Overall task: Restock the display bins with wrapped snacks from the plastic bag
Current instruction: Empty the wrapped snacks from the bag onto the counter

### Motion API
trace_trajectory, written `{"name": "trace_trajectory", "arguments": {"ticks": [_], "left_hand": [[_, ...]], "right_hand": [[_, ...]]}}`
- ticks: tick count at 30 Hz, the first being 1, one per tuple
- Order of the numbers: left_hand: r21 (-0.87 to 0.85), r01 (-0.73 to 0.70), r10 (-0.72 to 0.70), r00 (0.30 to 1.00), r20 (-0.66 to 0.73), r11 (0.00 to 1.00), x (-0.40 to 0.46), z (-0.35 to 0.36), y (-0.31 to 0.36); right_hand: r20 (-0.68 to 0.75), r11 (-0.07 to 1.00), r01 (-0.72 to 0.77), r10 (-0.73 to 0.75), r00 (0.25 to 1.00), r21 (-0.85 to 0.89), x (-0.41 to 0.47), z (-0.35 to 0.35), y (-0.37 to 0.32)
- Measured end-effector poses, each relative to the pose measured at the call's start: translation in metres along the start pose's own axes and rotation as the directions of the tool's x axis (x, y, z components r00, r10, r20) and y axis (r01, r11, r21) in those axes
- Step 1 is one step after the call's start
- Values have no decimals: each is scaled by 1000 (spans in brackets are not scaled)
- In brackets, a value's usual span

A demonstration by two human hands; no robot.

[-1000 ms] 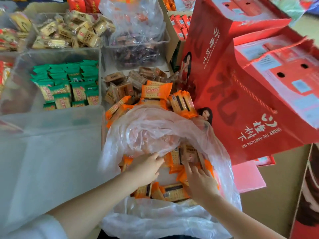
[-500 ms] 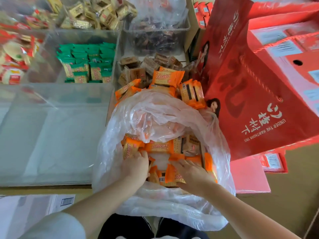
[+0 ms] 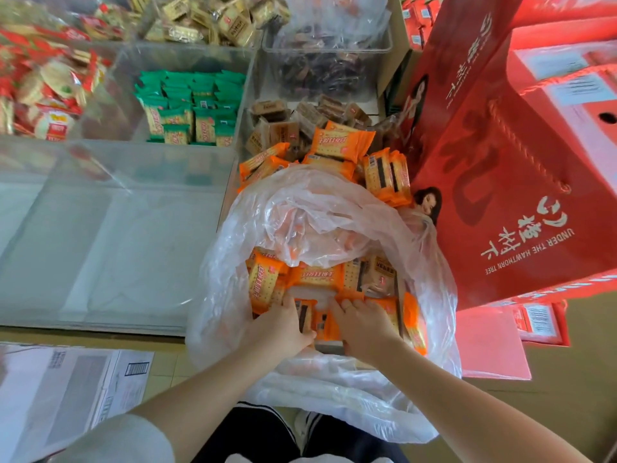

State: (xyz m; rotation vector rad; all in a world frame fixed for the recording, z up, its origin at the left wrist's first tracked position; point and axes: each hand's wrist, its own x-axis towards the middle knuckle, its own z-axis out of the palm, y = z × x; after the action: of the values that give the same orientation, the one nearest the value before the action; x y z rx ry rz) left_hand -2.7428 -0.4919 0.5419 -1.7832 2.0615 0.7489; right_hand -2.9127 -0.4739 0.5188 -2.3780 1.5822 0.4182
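Note:
A clear plastic bag (image 3: 233, 289) stands open in front of me, filled with orange wrapped snacks (image 3: 317, 277). Both hands reach into it. My left hand (image 3: 280, 324) and my right hand (image 3: 362, 324) lie close together on a bundle of orange snacks (image 3: 319, 324), fingers curled round its sides. Behind the bag, a clear display bin holds more orange snacks (image 3: 340, 147) on top of brown ones (image 3: 283, 128). The bag's far flap hides part of that bin.
A large empty clear bin (image 3: 100, 228) sits left of the bag. Green snacks (image 3: 192, 108), red-and-white snacks (image 3: 46, 91), tan snacks (image 3: 207, 18) and a dark-snack bin (image 3: 324, 66) lie behind. Red gift boxes (image 3: 510, 155) lean at right. Papers (image 3: 66, 392) lie lower left.
The view has tilted down and nearer to the bag. Both hands have drawn together at the near side of the bag and closed round a bundle of orange snacks.

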Motion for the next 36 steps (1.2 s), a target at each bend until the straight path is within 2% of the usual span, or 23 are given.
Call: {"name": "trace_trajectory", "arguments": {"ticks": [3,5,9,12,16,19,23,27,30,32,34,36], "left_hand": [[-2,46,-46,999,12,999,1,3,7],[27,80,-81,997,15,996,2,4,14],[-19,157,-157,987,31,987,9,9,29],[-52,143,-143,990,19,988,11,13,35],[-188,6,-11,1000,-24,982,10,-11,34],[-308,-178,123,974,-189,935,8,-53,26],[-497,-345,141,904,-403,796,11,-120,11],[-468,-406,99,828,-552,785,38,-180,-15],[-382,-397,101,792,-602,835,70,-209,-38],[-309,-388,145,794,-590,868,93,-220,-48],[-275,-384,189,820,-540,881,112,-223,-54],[-228,-399,241,827,-508,888,129,-224,-56]], "right_hand": [[-148,989,-105,120,982,105,1,-13,6],[-200,952,-177,230,952,251,1,-26,12],[-213,731,-250,476,853,635,-7,-53,27],[-171,553,-195,542,823,810,-15,-73,34],[-177,460,-131,565,806,878,-15,-93,42],[-194,422,-98,595,780,901,-2,-109,48],[-247,386,-30,645,723,922,31,-142,58],[-322,545,-60,577,750,836,79,-186,68],[-362,736,-147,484,797,661,127,-202,75],[-331,850,-231,415,848,473,157,-204,81],[-294,923,-225,319,901,312,183,-201,88],[-184,959,-194,234,955,208,199,-196,94]]}}
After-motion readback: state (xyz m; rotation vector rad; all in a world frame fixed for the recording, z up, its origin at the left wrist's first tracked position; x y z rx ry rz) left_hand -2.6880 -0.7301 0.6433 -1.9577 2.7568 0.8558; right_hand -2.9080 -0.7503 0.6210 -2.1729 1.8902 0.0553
